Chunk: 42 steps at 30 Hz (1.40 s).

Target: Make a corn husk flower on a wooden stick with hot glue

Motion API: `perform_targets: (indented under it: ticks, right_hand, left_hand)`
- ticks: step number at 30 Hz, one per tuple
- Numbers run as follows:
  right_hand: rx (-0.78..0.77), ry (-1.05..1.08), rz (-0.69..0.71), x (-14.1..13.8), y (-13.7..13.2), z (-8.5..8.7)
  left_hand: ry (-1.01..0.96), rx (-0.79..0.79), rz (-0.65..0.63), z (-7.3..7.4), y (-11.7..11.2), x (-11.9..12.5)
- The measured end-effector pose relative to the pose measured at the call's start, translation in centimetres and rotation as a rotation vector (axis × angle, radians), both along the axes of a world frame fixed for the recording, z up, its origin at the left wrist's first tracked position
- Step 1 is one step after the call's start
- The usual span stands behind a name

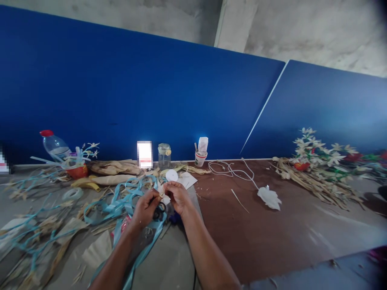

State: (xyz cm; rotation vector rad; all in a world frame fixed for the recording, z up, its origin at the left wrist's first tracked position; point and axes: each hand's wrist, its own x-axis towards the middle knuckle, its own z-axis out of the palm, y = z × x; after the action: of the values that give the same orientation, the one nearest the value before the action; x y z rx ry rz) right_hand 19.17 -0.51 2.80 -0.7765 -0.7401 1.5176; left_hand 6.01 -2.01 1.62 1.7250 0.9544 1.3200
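1. My left hand (146, 208) and right hand (179, 196) meet over the desk (272, 233), where its grey part meets the brown.
2. The fingers (157, 196) of both hands are pinched narrow on a pale husk piece (163, 191), which I hold between them just above the surface.
3. Under my hands lie black scissors (159, 212), partly hidden, in a tangle of light blue ribbon (121, 203).
4. Just behind the piece a white disc (171, 175) lies beside some paper sheets (189, 180).
5. Further back, against the blue panel (151, 92), stand a glass jar (164, 155) and a paper cup (200, 158). A plastic bottle (54, 146) with a red cap leans far to my left.
6. To my right a white leaf shape (269, 198) lies on the brown surface at the end of a white cord (229, 170). A bunch of straw flowers (317, 161) lies well apart from it.
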Motion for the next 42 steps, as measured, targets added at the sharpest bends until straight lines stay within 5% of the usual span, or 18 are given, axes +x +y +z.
perform_targets:
  ticks: [8, 15, 27, 34, 42]
  right_hand:
    - [-0.043, -0.004, 0.031, 0.1, -0.1, -0.1]
    - [0.005, 0.033, 0.201, 0.5, -1.0, 1.2]
    - [-0.023, 0.077, 0.116, 0.3, -0.3, 0.4]
    - [-0.132, 0.136, 0.091, 0.2, -0.2, 0.1]
    - [-0.172, 0.12, 0.084, -0.3, -0.1, -0.6]
  left_hand:
    - [-0.028, -0.018, -0.028, 0.4, -0.2, 0.0]
    - [0.013, -0.075, -0.045, 0.0, -0.1, 0.0]
    - [0.043, -0.02, -0.045, -0.4, 0.2, -0.1]
    - [-0.162, -0.204, 0.17, -0.9, 0.8, -0.3]
    - [-0.846, -0.546, 0.016, -0.1, 1.2, -1.6]
